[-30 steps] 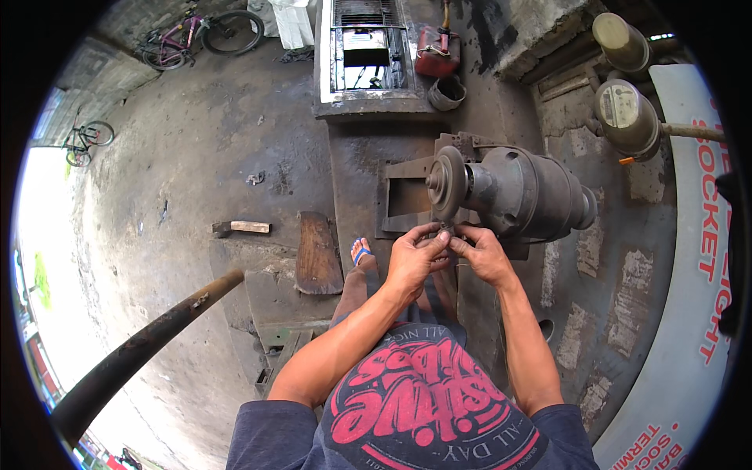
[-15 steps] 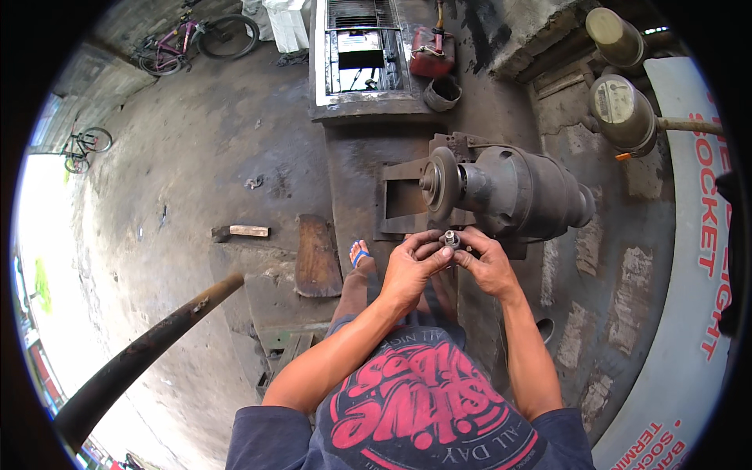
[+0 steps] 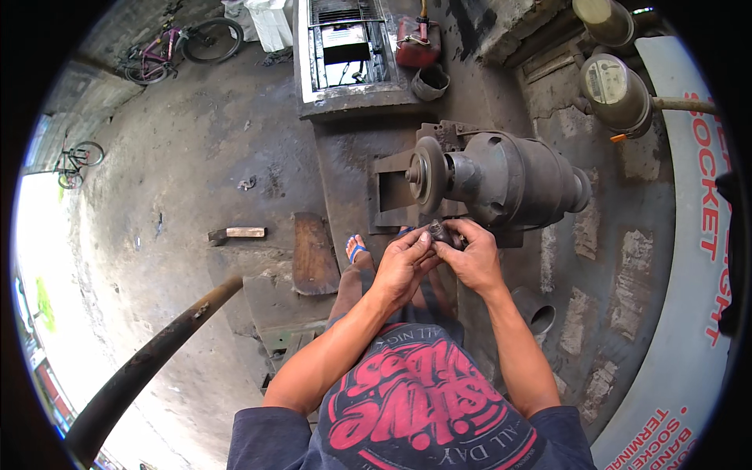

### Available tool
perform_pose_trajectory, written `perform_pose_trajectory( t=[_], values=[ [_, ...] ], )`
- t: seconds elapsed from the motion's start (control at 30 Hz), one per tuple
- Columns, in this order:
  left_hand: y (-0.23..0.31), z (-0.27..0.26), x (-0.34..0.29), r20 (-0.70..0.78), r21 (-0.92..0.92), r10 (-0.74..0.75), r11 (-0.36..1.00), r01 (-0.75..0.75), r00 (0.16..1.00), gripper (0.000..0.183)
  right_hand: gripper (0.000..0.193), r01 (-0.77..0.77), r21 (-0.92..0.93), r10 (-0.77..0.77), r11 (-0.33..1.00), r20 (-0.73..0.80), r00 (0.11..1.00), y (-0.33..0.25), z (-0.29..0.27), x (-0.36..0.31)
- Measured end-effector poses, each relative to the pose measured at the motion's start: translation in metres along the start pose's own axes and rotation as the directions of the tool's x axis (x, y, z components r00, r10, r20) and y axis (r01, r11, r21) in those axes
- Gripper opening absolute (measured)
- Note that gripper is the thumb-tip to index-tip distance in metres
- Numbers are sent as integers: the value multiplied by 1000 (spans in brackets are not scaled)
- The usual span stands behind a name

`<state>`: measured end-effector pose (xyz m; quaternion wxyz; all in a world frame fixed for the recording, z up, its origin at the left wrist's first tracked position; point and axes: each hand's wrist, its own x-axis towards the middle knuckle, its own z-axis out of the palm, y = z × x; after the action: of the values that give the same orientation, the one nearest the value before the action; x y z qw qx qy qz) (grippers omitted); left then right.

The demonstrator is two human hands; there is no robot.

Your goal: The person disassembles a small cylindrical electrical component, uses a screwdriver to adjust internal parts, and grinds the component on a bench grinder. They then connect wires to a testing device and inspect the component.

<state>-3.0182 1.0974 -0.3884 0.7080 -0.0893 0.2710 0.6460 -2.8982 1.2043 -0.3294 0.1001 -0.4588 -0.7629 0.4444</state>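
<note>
Stained grey concrete floor [image 3: 196, 157] surrounds a grey cylindrical metal motor [image 3: 533, 180] with round wheel [image 3: 430, 174]. Forearms [image 3: 341, 341] converge beside its base's [image 3: 509, 237] near edge, left hand [image 3: 402, 265] and right hand [image 3: 475, 257] closely pinching a small dark metal piece [image 3: 442, 231].

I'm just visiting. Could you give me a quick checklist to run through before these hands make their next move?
1. Small metal part supported: ok, the left hand and right hand hold it between them.
2. Wheel at rest: cannot tell from a still picture.
3. Fingers clear of the wheel: cannot tell; they appear just below it, but depth is unclear.
4. Gloves worn: not ok, both hands are bare.
5. Sleeves away from the wheel: ok, they are short and end well back on the arms.
6. Toes covered: not ok, a blue-strapped sandal leaves them exposed.
</note>
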Motion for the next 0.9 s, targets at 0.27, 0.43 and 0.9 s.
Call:
perform_pose_trajectory(
  t=[0.27, 0.43, 0.9],
  values=[
    [-1, -7, 10, -43, -60, 33, 998, -36, 999, 30, 40, -45, -102, 46, 994, 2, 999, -7, 8, 16],
    [-2, -7, 12, -82, -70, 29, 997, -35, 996, 30, 42, -79, -80, 80, 994, 16, 997, -9, 7, 17],
    [-4, -10, 18, -96, -72, 13, 997, -20, 995, 30, 40, -110, -89, 111, 990, 6, 994, -14, 8, 20]
  ],
)
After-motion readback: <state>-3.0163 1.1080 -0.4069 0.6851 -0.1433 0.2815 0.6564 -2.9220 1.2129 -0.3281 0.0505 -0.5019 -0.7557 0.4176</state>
